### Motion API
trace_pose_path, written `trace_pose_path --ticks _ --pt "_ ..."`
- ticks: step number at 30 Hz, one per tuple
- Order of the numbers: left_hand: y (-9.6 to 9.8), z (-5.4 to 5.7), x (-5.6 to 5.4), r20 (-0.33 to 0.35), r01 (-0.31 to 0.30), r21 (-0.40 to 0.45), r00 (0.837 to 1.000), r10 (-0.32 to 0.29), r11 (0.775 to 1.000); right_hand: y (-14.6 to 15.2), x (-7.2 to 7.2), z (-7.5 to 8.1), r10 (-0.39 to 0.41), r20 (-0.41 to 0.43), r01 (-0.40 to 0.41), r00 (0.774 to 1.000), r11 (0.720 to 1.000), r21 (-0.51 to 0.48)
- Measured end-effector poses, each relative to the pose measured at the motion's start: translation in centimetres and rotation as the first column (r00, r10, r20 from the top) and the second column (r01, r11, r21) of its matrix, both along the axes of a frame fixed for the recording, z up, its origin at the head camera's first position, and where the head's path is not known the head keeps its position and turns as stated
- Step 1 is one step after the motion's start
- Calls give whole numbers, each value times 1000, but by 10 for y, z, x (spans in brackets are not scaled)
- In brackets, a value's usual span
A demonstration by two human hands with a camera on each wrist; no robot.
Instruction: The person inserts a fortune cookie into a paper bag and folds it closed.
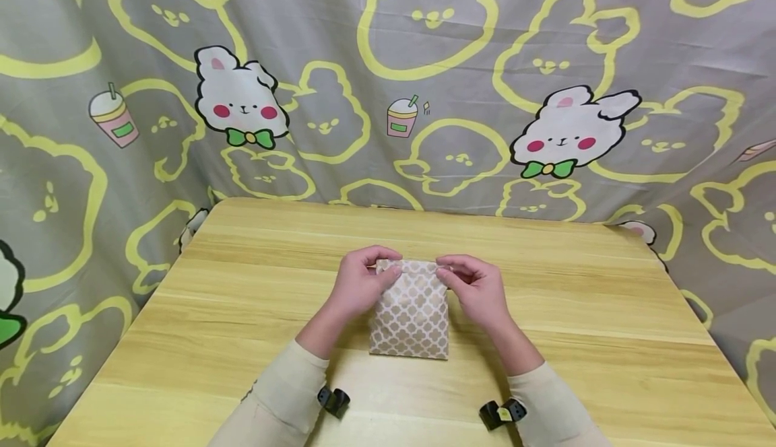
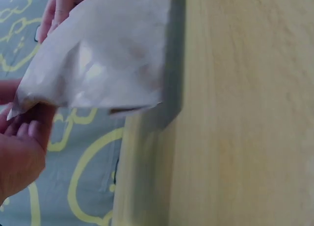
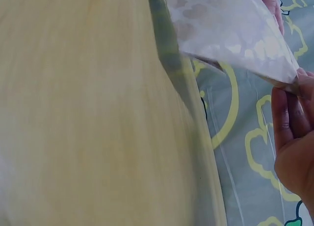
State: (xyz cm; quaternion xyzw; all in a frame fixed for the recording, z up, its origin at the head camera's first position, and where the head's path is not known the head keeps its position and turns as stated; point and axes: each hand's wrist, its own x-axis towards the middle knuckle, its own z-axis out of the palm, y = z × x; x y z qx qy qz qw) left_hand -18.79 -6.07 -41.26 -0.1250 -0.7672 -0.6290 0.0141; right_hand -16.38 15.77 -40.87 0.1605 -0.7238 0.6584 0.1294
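Observation:
A small flat paper bag (image 1: pixel 412 319) with a tan and white lattice pattern stands upright over the table, its top edge away from me. My left hand (image 1: pixel 362 279) pinches its upper left corner, thumb on the near face and fingers behind. At the upper right corner, my right hand (image 1: pixel 479 285) pinches the bag the same way. In the left wrist view the bag (image 2: pixel 113 54) looks pale and glossy, with the left hand (image 2: pixel 22 152) at its corner. The right wrist view shows the right hand (image 3: pixel 294 127) gripping the other corner of the bag (image 3: pixel 230 29).
The bag is above a light wood-grain table (image 1: pixel 254 299). Behind and beside the table hangs a grey curtain (image 1: pixel 339 23) printed with yellow outlines, white rabbits and drink cups. Black wrist cameras (image 1: pixel 333 401) sit on the beige sleeves (image 1: pixel 275 393).

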Motion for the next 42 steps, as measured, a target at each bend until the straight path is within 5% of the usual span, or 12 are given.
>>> trace_pose_path --ticks 9,21,36,42 --pt "7 5 0 -84 14 -174 996 -29 985 7 -14 -23 11 1 -11 1000 999 50" --pt "11 3 1 -134 43 -190 989 -69 981 -6 -26 -7 91 16 -92 996 944 316" --pt "11 7 3 -141 -34 -163 990 11 986 2 -22 4 14 45 -25 999 964 263" --pt "6 8 3 -106 -31 -146 994 15 989 3 -6 30 -2 98 -20 995 972 233"
